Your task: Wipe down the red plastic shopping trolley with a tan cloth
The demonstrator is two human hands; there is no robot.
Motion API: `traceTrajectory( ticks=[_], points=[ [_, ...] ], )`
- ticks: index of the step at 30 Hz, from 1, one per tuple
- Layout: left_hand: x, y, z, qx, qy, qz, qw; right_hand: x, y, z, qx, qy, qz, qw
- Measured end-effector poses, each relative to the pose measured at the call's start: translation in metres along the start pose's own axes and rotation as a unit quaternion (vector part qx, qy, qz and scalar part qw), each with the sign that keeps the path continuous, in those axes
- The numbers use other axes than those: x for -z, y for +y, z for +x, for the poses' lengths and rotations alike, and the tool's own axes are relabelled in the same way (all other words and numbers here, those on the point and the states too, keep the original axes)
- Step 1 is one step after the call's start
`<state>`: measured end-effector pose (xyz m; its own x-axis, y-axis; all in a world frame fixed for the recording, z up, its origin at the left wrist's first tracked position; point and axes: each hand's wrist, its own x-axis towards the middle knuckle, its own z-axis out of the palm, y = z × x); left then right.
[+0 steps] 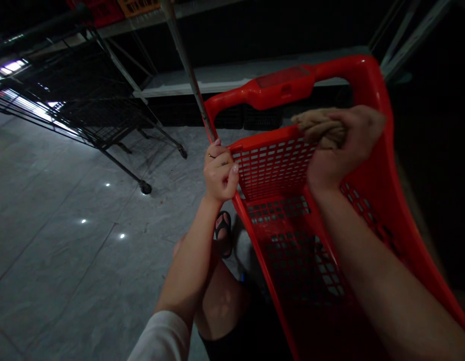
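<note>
A red plastic shopping cart [255, 140] fills the right half of the view, with its basket of slotted panels turned up towards me. My left hand [220, 173] is closed on the cart's left rim, close to the corner below the handle [285, 85]. Over the basket, my right hand [345, 145] clutches a bunched tan cloth [320, 129]. The cloth is near the top edge of the mesh panel; whether it touches the panel I cannot tell. Slight blur covers the right hand, and its fingertips are partly hidden.
A worn metal pole [185, 60] slants down to just behind my left hand. Dark wire carts [115, 120] on casters stand at left. Behind is a metal rack with a pale lower shelf [190, 86]. My sandalled foot [222, 230] is on the grey floor [66, 260].
</note>
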<state>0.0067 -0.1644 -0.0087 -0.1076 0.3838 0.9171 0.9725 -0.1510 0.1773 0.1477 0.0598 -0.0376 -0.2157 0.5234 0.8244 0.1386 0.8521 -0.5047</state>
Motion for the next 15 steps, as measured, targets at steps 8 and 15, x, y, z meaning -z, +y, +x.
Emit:
traceTrajectory(
  ticks=[8, 15],
  points=[
    [0.002, 0.002, 0.0, 0.012, -0.018, 0.003, 1.0, 0.023, 0.054, -0.151, -0.118, -0.339, -0.006, 0.933],
    [0.002, 0.001, -0.001, 0.022, -0.014, 0.018, 0.999, 0.03, 0.057, -0.158, -0.15, -0.328, 0.011, 0.932]
  ],
)
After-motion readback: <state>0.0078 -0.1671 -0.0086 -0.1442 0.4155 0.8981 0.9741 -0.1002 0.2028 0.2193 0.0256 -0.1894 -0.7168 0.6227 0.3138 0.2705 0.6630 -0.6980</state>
